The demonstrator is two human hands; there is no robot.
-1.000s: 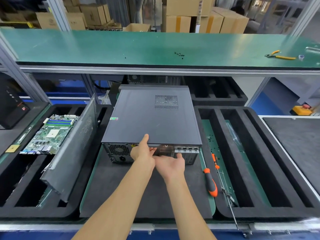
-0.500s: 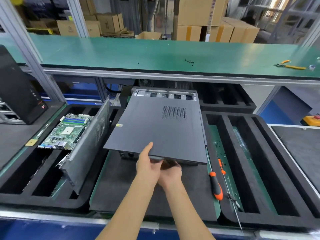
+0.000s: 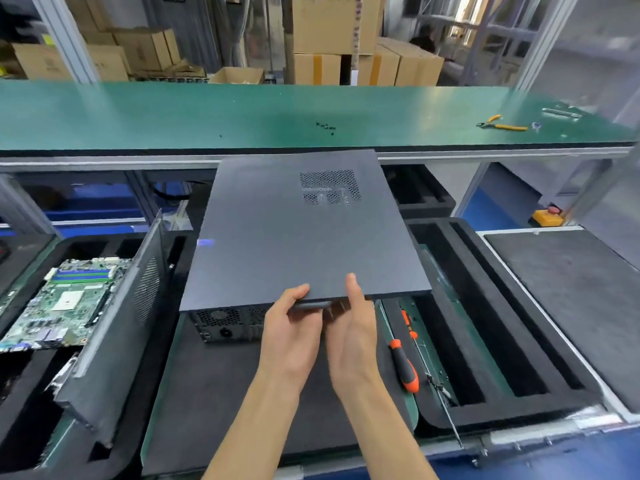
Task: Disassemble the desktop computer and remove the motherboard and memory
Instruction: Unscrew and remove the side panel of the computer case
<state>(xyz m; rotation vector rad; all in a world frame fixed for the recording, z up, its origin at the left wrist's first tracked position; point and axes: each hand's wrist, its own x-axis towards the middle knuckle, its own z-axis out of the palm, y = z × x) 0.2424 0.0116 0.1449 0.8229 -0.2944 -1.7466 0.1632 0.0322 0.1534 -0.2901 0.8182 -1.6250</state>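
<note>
A dark grey side panel (image 3: pixel 298 233) with a perforated vent hangs tilted above the desktop computer case (image 3: pixel 228 323), whose rear with the fan grille and power socket shows below its near edge. My left hand (image 3: pixel 289 327) grips the panel's near edge, thumb on top. My right hand (image 3: pixel 353 327) holds the same edge beside it, thumb on top and fingers underneath. The case interior is hidden by the panel. A bare green motherboard (image 3: pixel 65 303) lies in the foam tray at the left.
Another grey panel (image 3: pixel 117 327) leans in the left foam tray (image 3: pixel 24 445). An orange-handled screwdriver (image 3: pixel 403 363) lies right of the case, beside a slotted foam tray (image 3: pixel 485 341). Loose screws (image 3: pixel 325 126) and yellow pliers (image 3: pixel 502 124) sit on the green shelf (image 3: pixel 173 116).
Both hands slid the side panel toward me and lifted it off the case. It now hangs higher and tilted, with the case rear exposed under it.
</note>
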